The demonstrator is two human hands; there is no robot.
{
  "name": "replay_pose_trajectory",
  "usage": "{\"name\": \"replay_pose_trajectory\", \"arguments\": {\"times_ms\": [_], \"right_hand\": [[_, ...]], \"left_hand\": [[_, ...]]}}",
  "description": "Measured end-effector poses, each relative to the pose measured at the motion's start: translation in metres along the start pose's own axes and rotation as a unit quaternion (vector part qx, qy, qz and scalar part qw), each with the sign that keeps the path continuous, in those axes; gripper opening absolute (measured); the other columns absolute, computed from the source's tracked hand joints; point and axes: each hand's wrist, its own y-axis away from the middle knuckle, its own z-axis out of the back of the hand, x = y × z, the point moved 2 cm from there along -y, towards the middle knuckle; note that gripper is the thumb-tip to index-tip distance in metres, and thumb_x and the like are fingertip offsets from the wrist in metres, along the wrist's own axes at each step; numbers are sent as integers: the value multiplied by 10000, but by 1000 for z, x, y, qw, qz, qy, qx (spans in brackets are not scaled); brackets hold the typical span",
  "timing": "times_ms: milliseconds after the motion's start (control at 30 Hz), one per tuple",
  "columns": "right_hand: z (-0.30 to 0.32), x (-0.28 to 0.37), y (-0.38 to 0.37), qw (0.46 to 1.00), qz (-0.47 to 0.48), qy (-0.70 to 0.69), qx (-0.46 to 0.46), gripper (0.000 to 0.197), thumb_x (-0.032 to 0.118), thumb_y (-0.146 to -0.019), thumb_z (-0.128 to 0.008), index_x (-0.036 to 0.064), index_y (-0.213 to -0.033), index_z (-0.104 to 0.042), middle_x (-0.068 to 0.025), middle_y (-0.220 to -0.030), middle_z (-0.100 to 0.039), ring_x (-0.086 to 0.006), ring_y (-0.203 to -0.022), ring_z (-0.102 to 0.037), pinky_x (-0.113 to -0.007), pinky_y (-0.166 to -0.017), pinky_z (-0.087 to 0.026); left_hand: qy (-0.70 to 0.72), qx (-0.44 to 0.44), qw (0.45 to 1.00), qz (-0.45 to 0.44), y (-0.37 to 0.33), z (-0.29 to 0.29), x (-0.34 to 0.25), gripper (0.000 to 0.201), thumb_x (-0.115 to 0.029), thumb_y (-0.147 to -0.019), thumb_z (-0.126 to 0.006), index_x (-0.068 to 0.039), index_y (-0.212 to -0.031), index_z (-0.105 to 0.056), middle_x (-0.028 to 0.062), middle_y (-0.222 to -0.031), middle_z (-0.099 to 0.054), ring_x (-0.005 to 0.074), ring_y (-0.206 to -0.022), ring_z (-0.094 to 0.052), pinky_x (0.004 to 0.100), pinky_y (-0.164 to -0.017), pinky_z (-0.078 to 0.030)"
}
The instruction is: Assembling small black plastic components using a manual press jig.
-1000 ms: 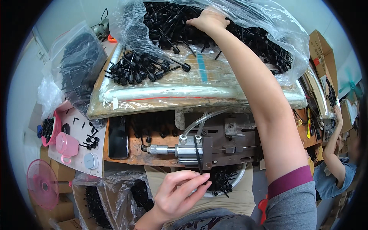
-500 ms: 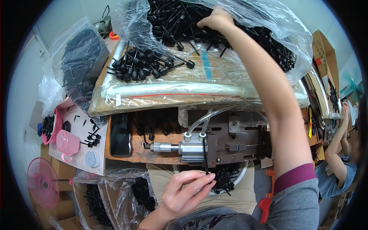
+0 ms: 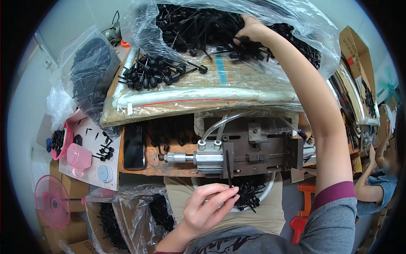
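My left hand pinches a thin black rod upright between thumb and fingers, in front of the metal fixture with its silver air cylinder. My right hand reaches far across into the heap of black stemmed parts in an open clear plastic bag. Its fingers curl round a clump of these parts, blurred by motion; the fingertips are partly hidden. A smaller pile of the same knobbed parts lies on the plastic-wrapped board.
A round tub of black parts is by my lap. Left are a phone, a pink cup, a pink fan and lined boxes of parts. Clear hoses rise from the cylinder. Another person sits at right.
My right hand has moved right and slightly nearer, dragging a clump of black parts across the heap. My left hand still holds the rod, almost unmoved. The view has shifted a little.
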Motion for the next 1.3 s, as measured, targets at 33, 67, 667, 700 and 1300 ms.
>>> {"name": "replay_pose_trajectory", "arguments": {"times_ms": [33, 67, 667, 700, 1300], "right_hand": [[3, -6, 5, 999, 27, 9, 22, 568, 235, -686, -843, -10, -1157, -639, -209, -1134, -678, -341, -1058, -657, -370, -895, -526], [8, -8, 11, 997, 55, 16, 44, 639, 221, -667, -850, -30, -1203, -608, -231, -1184, -652, -357, -1103, -633, -373, -920, -515], [91, -27, 118, 990, 88, -37, 104, 733, 214, -694, -866, 94, -1345, -550, -122, -1254, -623, -270, -1141, -604, -380, -1001, -488], [93, -30, 123, 988, 127, -26, 83, 667, 218, -721, -853, 102, -1318, -577, -101, -1240, -630, -265, -1133, -607, -381, -997, -491], [91, 2, 179, 919, 351, 148, -106, 165, 102, -777, -685, 100, -933, -630, -36, -844, -605, -205, -863, -613, -334, -773, -440]], "left_hand": [[3, 2, 1000, 5, 2, -1, -2, 381, 24, -662, -869, -55, -1014, -747, 56, -994, -620, 160, -862, -659, 243, -680, -564], [6, 4, 1000, 10, 4, -2, -3, 381, 24, -663, -869, -54, -1016, -746, 56, -992, -621, 161, -862, -658, 244, -677, -562], [65, 59, 996, 20, 7, -31, -6, 365, 60, -703, -831, 12, -1049, -725, 180, -1213, -590, 208, -861, -717, 282, -731, -610], [63, 69, 995, 24, 7, -33, -6, 361, 61, -706, -826, 15, -1049, -725, 188, -1234, -585, 206, -863, -715, 284, -736, -611], [-129, 117, 984, -33, -2, -82, -2, 264, -13, -713, -788, 14, -961, -703, 161, -1263, -657, 264, -850, -688, 324, -724, -566]]}}
